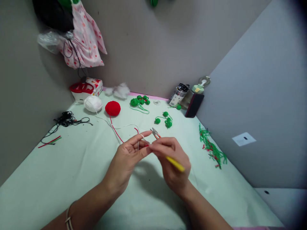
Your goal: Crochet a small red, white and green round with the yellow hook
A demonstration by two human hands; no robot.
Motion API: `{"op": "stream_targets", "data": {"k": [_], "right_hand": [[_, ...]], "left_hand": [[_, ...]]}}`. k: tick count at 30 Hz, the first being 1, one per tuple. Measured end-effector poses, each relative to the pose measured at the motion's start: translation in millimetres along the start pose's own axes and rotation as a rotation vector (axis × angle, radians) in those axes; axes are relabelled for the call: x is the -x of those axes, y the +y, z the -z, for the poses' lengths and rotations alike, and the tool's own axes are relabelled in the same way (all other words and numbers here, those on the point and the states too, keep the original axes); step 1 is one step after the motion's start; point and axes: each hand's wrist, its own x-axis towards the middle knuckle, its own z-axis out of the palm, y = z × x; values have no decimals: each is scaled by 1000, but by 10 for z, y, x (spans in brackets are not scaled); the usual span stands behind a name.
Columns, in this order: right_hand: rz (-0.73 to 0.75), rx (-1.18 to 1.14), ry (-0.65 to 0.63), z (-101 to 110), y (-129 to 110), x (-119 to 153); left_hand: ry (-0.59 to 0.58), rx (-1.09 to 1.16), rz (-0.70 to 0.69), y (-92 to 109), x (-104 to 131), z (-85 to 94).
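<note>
My left hand (pixel 126 161) pinches the work between thumb and fingers, with white yarn (pixel 141 135) running over its raised index finger. A small bit of red shows at the fingertips; most of the piece is hidden. In my right hand (pixel 174 161) is a crochet hook (pixel 176 164) with a yellow handle, its tip at the left fingertips. The white yarn ball (pixel 93 103) and the red yarn ball (pixel 113 108) lie beyond, and a red strand (pixel 116 132) leads towards my left hand. Just past my fingers are thread snips (pixel 155 132) with orange handles, partly covered.
Green crocheted balls (pixel 168 123) and a green cluster (pixel 140 101) lie farther back. Green and red yarn scraps (pixel 213 148) line the right edge. A phone (pixel 194 105) leans near a can (pixel 177 95). Black cord (pixel 68 119) lies left; white stuffing (pixel 121 91) sits by the wall.
</note>
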Motion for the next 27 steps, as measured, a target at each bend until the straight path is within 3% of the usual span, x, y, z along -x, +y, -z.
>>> {"op": "stream_targets", "data": {"k": [3, 6, 9, 11, 15, 21, 27], "right_hand": [[131, 184, 12, 31, 14, 23], [-63, -59, 76, 88, 34, -53], [-327, -416, 126, 113, 62, -133], [-399, -535, 86, 94, 82, -145], [-417, -519, 11, 34, 110, -107], [-527, -571, 75, 36, 119, -93], [-478, -510, 119, 30, 83, -113]], "left_hand": [[-59, 95, 112, 17, -18, 2], [-41, 149, 145, 51, -41, 32], [17, 95, 78, 75, -51, 44], [8, 5, 31, 69, -43, 31], [-16, -109, -39, 24, -15, 11], [48, -279, -125, 11, -4, 65], [225, -528, -268, 75, -3, 47]]}}
